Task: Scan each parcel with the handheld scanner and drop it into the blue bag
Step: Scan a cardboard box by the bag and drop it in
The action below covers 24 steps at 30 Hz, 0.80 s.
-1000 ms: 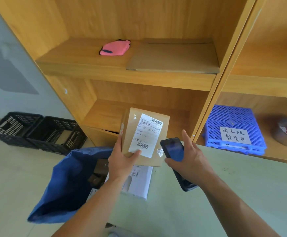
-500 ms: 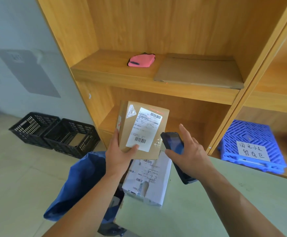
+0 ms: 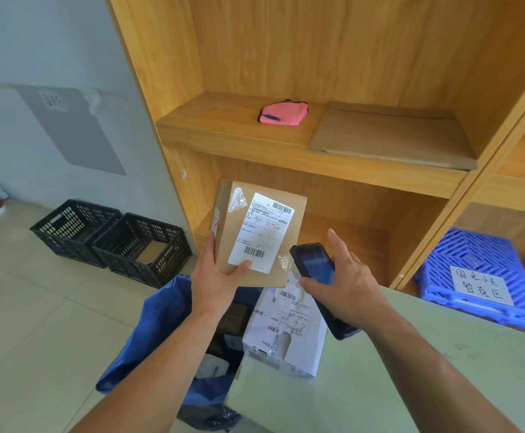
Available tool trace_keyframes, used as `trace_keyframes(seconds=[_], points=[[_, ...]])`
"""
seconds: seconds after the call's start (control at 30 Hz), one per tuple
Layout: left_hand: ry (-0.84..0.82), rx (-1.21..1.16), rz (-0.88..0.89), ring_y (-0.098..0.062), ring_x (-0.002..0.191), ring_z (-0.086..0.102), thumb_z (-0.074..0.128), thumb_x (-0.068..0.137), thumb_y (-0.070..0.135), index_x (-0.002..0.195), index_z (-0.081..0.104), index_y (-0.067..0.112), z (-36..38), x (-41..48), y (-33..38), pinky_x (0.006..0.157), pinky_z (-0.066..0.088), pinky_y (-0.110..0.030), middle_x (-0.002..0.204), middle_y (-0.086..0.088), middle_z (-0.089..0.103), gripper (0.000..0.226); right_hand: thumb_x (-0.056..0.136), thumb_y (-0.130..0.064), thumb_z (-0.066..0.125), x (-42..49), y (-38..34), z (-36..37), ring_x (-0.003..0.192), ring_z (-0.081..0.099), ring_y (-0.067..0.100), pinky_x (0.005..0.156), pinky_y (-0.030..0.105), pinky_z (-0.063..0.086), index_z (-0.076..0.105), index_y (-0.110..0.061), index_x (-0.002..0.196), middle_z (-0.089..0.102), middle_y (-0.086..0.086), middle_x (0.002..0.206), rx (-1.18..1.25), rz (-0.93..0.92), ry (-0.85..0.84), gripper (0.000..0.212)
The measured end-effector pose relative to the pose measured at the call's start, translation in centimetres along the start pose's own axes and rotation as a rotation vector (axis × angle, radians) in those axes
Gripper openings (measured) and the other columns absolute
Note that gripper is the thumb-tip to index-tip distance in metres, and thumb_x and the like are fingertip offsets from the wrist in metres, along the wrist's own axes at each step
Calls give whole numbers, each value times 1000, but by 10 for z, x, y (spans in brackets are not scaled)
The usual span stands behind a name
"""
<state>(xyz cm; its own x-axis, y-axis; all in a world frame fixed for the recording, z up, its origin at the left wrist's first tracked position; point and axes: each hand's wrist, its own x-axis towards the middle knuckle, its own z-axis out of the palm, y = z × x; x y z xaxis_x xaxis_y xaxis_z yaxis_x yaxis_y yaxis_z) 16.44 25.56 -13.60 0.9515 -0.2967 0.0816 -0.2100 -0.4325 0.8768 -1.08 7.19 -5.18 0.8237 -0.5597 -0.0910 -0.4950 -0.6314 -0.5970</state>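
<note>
Left hand [image 3: 216, 282], centre of frame, grips the lower left corner of a brown parcel [image 3: 264, 226] held upright, thumb resting on its white label [image 3: 259, 235]. Right hand [image 3: 352, 292], just to the right, holds the dark scanner [image 3: 312, 265] with the index finger stretched upward; the scanner's top end sits just beside the parcel's lower right corner. Below both hands, a blue bag [image 3: 155, 332] stands open at lower centre, with a white parcel [image 3: 286, 335] at its mouth against the pale green table [image 3: 426, 370]. Behind, wooden shelves [image 3: 255, 142] bear a pink pouch [image 3: 283, 111] and a cardboard sheet [image 3: 389, 135]. A blue crate [image 3: 480, 260] sits at right, two black crates [image 3: 142, 248] at left.
</note>
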Motion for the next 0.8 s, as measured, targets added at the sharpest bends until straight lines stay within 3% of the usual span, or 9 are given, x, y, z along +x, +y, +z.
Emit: trace_keyframes(seconds=[0.2, 0.4, 0.53, 0.6, 0.7, 0.8], points=[[31, -43, -31, -7, 118, 54, 86, 80, 40, 156, 34, 36, -16, 0, -6, 102, 46, -30, 128, 19, 58, 93, 75, -56, 77, 5, -18, 15, 116, 52, 19, 78, 36, 56, -2, -40, 156, 42, -3, 142, -69, -54, 60, 114], [28, -32, -145, -13, 124, 61, 84, 70, 58, 151, 33, 47, -39, 6, -36, 102, 56, -47, 134, 18, 63, 96, 76, -56, 76, 18, -39, 50, 112, 54, 20, 72, 32, 51, 0, -37, 156, 44, -2, 136, -144, -99, -1, 113], [8, -1, -204, -13, 116, 63, 85, 76, 49, 153, 34, 43, -59, 5, -64, 97, 57, -35, 128, 15, 65, 92, 75, -55, 76, 23, -58, 86, 112, 55, 23, 76, 38, 54, 1, -36, 156, 43, -1, 135, -144, -106, -48, 112], [9, 34, -245, -12, 110, 60, 83, 81, 45, 155, 34, 37, -74, 7, -83, 96, 57, -37, 120, 15, 62, 89, 76, -55, 75, 27, -72, 107, 113, 55, 24, 79, 39, 54, 1, -35, 156, 42, 0, 138, -151, -114, -72, 111], [-17, 84, -346, -15, 111, 58, 77, 78, 60, 155, 34, 36, -98, 7, -116, 99, 55, -44, 120, 13, 59, 91, 78, -55, 73, 33, -94, 136, 124, 50, 24, 83, 37, 49, 0, -34, 157, 36, -1, 149, -164, -100, -118, 110], [-60, 85, -443, -20, 111, 65, 69, 66, 71, 143, 43, 39, -123, 11, -161, 91, 60, -46, 117, 15, 67, 87, 79, -57, 72, 37, -113, 163, 129, 46, 24, 88, 39, 48, 0, -34, 158, 32, -1, 153, -156, -80, -154, 110]])
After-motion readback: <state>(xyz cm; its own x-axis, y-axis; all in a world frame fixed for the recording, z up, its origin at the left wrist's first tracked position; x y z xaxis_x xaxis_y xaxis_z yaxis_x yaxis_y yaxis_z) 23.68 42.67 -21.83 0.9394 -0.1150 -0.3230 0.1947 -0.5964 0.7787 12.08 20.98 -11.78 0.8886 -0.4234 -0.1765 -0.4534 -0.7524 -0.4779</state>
